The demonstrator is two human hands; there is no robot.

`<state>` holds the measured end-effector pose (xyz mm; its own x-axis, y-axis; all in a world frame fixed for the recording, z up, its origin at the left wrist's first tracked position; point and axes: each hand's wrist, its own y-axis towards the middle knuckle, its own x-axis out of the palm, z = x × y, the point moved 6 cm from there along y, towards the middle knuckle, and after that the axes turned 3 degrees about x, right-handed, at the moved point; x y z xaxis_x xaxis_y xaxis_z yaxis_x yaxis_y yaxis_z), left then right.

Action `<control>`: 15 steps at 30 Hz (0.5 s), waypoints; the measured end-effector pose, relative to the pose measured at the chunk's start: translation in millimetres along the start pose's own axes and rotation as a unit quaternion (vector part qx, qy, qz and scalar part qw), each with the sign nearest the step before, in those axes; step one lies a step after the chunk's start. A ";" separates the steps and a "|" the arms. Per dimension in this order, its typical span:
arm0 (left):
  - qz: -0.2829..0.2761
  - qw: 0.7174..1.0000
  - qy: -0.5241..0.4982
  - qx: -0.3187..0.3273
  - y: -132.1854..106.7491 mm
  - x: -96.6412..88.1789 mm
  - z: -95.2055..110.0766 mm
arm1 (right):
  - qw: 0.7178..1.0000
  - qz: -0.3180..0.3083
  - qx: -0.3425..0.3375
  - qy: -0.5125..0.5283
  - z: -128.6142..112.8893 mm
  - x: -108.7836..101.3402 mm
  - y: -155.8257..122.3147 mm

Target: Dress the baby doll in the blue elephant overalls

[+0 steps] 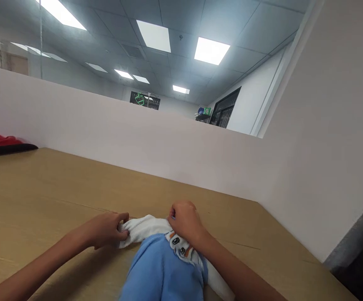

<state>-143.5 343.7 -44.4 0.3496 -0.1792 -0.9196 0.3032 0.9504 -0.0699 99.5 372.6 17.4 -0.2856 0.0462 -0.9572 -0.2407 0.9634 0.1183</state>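
A light blue piece of clothing (164,267) with white sleeves lies on the tabletop in front of me, running off the bottom of the view. On its upper part is a cartoon face patch (181,247) with black eyes and orange marks, partly covered by my right wrist. My left hand (107,229) pinches the cuff end of one white sleeve (146,227), which stretches to the left. My right hand (185,218) is curled closed at the top of the garment, near where that sleeve begins. Beneath my right forearm a second white sleeve (217,281) shows.
The wooden table (59,184) meets a low white wall (131,142) at the back and a wall (325,146) on the right. Red and black fabric (2,144) lies at the far left. Above the low wall, glass shows a lit room.
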 end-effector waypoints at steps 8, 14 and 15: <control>0.006 1.000 0.028 0.003 7.5 9.8 -10.3 | 0.970 -0.034 -0.007 0.242 63.6 17.3 -66.8; 0.056 0.995 0.082 0.011 8.3 12.7 3.0 | 0.964 0.063 0.047 0.254 168.4 25.8 -150.5; 0.084 0.993 0.084 0.021 6.6 9.2 15.6 | 0.970 0.056 0.040 0.233 186.0 31.6 -159.0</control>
<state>-124.4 344.3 -47.3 0.2460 0.0297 -0.9688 0.2919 0.9508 0.1033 301.3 270.0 -80.8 -0.6978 0.0447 -0.7149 -0.1168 0.9776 0.1751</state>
